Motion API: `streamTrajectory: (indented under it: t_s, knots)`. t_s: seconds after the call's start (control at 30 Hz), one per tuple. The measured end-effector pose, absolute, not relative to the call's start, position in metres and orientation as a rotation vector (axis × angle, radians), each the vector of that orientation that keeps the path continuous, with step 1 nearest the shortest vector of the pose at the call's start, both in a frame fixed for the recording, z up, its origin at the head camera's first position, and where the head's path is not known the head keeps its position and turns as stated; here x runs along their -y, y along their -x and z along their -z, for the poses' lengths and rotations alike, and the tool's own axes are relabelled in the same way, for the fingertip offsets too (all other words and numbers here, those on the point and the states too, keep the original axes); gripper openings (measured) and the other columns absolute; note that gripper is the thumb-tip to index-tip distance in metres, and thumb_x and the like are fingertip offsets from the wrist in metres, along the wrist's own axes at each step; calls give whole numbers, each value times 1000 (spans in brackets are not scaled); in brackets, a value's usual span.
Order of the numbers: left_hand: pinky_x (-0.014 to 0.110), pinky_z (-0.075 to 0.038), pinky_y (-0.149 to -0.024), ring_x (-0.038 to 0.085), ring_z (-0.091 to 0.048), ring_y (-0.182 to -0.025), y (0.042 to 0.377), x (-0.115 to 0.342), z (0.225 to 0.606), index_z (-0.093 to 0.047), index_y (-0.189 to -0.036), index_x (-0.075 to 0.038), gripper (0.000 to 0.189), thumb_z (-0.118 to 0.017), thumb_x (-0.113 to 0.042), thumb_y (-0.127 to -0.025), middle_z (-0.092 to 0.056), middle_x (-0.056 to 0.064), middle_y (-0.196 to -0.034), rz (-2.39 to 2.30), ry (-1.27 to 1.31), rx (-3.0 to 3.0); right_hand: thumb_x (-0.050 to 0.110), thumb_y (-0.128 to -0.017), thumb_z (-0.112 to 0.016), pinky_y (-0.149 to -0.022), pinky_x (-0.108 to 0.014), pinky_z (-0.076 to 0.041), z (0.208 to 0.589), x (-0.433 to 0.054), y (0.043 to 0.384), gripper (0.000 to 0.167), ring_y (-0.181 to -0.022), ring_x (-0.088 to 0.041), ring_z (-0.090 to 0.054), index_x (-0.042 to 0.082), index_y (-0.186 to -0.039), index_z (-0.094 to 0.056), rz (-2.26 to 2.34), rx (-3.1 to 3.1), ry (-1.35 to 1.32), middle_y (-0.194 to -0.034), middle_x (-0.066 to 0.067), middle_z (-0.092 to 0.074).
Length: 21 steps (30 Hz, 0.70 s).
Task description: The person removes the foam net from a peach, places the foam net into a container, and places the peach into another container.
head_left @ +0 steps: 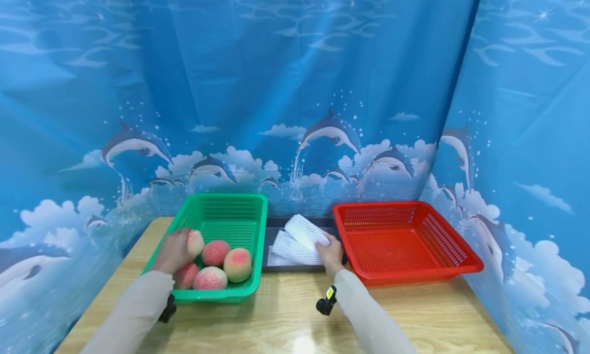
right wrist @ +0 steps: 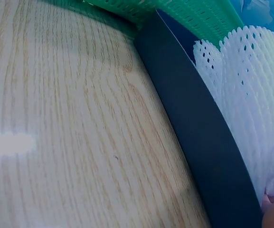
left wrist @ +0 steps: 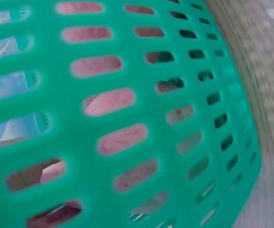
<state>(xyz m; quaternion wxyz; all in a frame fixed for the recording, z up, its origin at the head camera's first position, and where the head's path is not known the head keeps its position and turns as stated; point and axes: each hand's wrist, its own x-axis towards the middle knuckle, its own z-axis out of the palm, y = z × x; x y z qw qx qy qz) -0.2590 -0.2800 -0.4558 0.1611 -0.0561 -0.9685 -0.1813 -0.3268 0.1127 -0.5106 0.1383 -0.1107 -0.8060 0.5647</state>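
Note:
In the head view my left hand (head_left: 173, 252) reaches into the green basket (head_left: 235, 294) and grips a pink-and-cream peach (head_left: 196, 243) near the left wall. Several other peaches (head_left: 237, 265) lie just beside it at the basket's near end. My right hand (head_left: 331, 252) pinches the lower right end of a white foam fruit net (head_left: 306, 232) over the dark tray (head_left: 295, 268). More white foam netting (head_left: 287, 249) lies beneath that net. Only pink patches of peach (left wrist: 122, 138) show through the basket's slots in the left wrist view.
A red basket (head_left: 410, 279) stands right of the tray, close to my right hand. The tray sits between both baskets on the wooden table (head_left: 286, 313). Behind the table hangs a blue dolphin-print curtain (head_left: 295, 87), which also covers the right side.

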Motion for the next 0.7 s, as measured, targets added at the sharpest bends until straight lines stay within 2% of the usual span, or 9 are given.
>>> streamTrajectory:
  t_s: [0.03,0.13,0.33,0.57,0.7]
  knots:
    - [57,-52,-73,48,-58,-90,260,281,457,-52,-118,16,51,-69,-7,-75,-59,34,-102,542,162,2770,7,-77,-69,-93,-41,-50,515,-113,329,40,-101,-34,-61,-3,-116,-64,-1624,2305,306,-110,-22,-66]
    - [57,-52,-74,47,-58,-93,262,284,460,-51,-122,14,55,-71,-4,-73,-59,33,-105,666,138,2767,6,-76,-69,-90,-40,-51,518,-113,329,40,-99,-34,-61,-4,-114,-65,-1617,2294,285,-108,-22,-67]
    - [54,-52,-68,45,-61,-88,262,288,464,-50,-127,14,64,-72,-2,-70,-62,32,-102,795,64,2777,3,-76,-67,-96,-47,-48,509,-112,323,40,-105,-38,-59,-8,-114,-63,-1654,2317,300,-112,-26,-64]
    - [52,-52,-64,40,-62,-77,264,288,464,-62,-107,10,42,-75,-3,-69,-66,26,-86,757,54,2757,2,-78,-66,-98,-46,-48,504,-112,321,40,-108,-38,-58,-9,-117,-61,-1653,2333,293,-115,-27,-63]
    - [43,-47,-53,30,-57,-63,263,288,463,-67,-88,7,22,-76,-4,-71,-64,17,-71,724,57,2765,1,-78,-65,-98,-47,-47,505,-112,323,40,-107,-39,-58,-11,-116,-61,-1664,2321,278,-114,-28,-63]
